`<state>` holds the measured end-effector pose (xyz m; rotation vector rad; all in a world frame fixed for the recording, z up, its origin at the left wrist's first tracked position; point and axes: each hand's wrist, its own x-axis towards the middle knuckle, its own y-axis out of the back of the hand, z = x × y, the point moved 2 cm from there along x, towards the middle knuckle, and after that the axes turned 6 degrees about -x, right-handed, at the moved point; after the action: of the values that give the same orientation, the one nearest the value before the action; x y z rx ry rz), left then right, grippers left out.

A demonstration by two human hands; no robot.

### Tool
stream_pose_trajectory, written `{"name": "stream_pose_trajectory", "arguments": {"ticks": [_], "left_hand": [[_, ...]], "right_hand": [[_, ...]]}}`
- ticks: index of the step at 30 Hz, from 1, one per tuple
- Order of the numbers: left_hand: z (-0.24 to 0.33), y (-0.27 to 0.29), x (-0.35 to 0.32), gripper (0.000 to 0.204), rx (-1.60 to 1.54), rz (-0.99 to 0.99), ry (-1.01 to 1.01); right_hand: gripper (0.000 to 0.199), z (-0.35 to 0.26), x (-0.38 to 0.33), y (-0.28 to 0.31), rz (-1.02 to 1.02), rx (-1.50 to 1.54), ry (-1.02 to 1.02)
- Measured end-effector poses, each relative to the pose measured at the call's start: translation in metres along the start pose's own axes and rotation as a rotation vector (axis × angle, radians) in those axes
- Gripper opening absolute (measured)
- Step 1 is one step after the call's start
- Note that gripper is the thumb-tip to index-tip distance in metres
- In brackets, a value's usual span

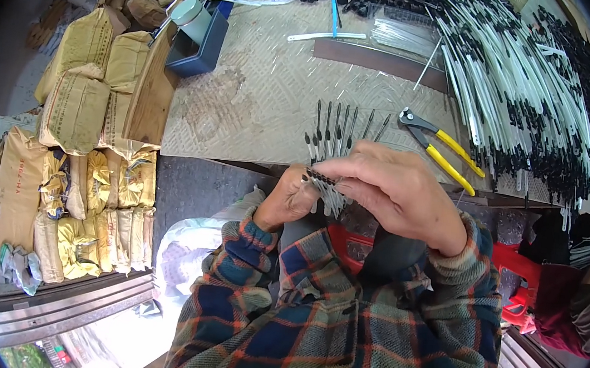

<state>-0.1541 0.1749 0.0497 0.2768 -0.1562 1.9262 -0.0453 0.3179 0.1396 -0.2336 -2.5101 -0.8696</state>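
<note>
Over the near tabletop edge: both hands meet just above the lap, right at the edge of the tabletop (260, 101).
Left hand: left hand (292, 199) is curled shut around a bundle of thin rods (325, 189), fingers wrapped tight, thumb side up.
Right hand: right hand (397, 187) reaches across from the right, fingers (336, 168) drawn together and pinching at the top of the same bundle.
Bundle look: pale, slim sticks with dark tips, fanned out a bit between the two hands; can't tell how many.
Row on the tabletop: a line of dark-tipped pieces (337, 127) lies side by side just beyond the hands, close but not touching them.
Pliers: yellow-handled pliers (442, 151) lie just right of that row, jaws pointing left.
Big pile: a heap of white rods with black ends (527, 100) fills the far right of the tabletop.
Off to the left: yellowish paper-wrapped packs (77, 132) are stacked beside the tabletop, and a dark blue box (198, 48) sits at its left corner.
</note>
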Motion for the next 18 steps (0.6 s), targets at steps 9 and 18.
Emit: {"name": "stream_pose_trajectory", "arguments": {"ticks": [9,18], "left_hand": [[0.016,0.001,0.001,0.059,-0.097,-0.113,0.091],[0.026,-0.002,0.004,0.065,-0.155,-0.074,0.216]], "right_hand": [[0.027,0.010,0.012,0.001,-0.134,0.093,0.030],[0.026,0.003,0.012,0.002,-0.101,-0.097,0.054]]}}
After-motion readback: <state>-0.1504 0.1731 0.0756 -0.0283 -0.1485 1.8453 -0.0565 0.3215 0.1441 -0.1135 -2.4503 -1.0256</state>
